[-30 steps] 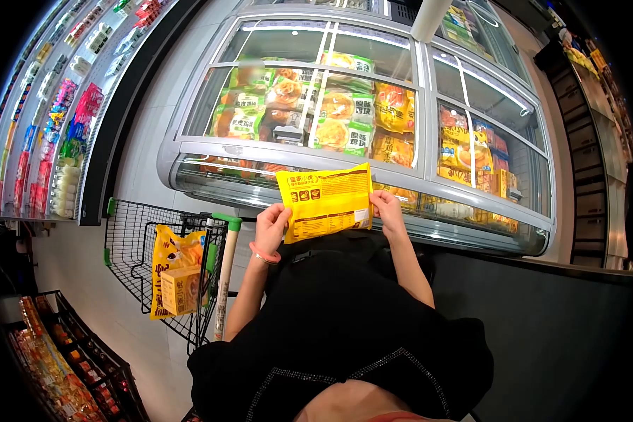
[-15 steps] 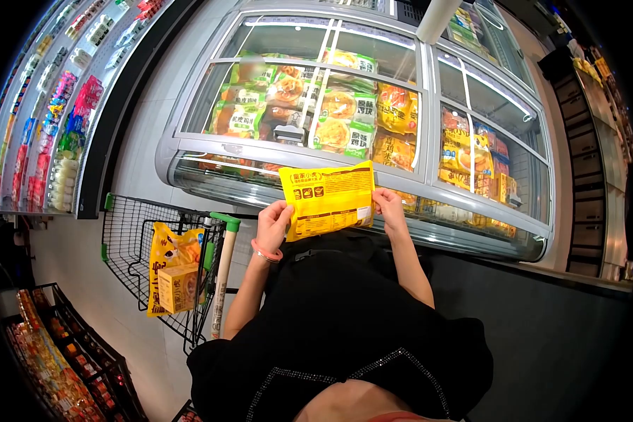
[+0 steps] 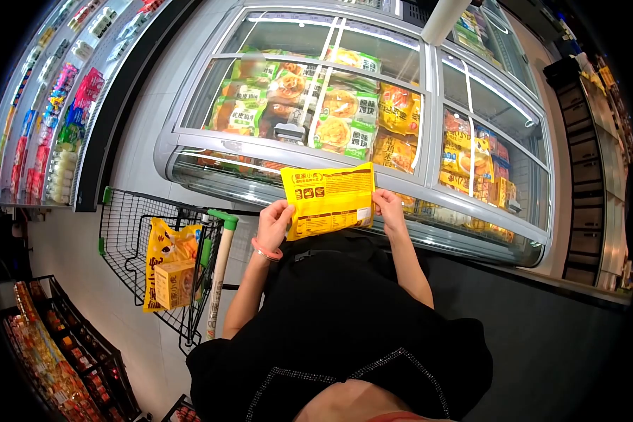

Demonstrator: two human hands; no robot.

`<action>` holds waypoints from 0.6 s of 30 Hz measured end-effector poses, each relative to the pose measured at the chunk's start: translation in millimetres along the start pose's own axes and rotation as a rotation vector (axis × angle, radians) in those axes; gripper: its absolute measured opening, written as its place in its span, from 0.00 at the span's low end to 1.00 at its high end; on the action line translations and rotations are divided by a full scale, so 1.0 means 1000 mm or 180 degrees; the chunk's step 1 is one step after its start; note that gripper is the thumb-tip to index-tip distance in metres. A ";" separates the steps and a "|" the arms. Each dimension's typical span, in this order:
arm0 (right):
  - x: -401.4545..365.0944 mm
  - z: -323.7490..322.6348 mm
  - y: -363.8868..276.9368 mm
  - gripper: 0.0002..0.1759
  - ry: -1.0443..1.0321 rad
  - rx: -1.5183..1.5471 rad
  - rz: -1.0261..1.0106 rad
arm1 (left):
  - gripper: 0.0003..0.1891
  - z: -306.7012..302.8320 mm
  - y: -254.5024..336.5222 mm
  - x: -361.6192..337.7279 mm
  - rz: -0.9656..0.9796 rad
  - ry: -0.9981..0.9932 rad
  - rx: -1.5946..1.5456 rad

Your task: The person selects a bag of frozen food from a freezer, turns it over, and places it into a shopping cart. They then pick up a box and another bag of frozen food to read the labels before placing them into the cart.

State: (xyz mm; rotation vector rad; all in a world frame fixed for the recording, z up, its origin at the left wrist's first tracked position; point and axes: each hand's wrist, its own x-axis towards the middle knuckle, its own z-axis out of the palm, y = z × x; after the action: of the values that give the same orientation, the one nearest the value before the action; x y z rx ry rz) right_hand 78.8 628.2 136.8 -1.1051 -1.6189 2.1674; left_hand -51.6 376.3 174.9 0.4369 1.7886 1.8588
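Note:
A yellow food packet is held up in front of my body, its printed back with small text and a white label facing me. My left hand, with a pink band on the wrist, pinches the packet's left edge. On the opposite edge, my right hand grips it between thumb and fingers. Just beyond the packet stands a glass-topped freezer, its lids closed. Green and white frozen food bags and yellow bags lie under the glass.
To my left is a wire shopping cart with a green and cream handle. A large yellow bag and a small yellow box are inside it. Shelves of packaged goods stand far left; a black rack is lower left.
Both hands keep the same hold on the packet, which has hardly moved. The view has shifted slightly, so the cart appears a little further left.

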 end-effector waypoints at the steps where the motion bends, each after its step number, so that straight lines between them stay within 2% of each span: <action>1: 0.001 -0.001 0.001 0.06 0.0000 0.0014 -0.0011 | 0.06 0.000 -0.001 0.000 0.0007 -0.0003 0.0018; 18: 0.002 0.001 0.002 0.06 -0.0028 -0.0110 0.0076 | 0.06 0.001 -0.008 -0.004 -0.0153 0.0096 -0.0024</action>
State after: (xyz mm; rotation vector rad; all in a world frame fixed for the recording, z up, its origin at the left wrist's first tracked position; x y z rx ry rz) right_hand 77.3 628.3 134.4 -1.1317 -1.6615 2.1698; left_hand -46.4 374.3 167.1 0.3617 1.7955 1.8478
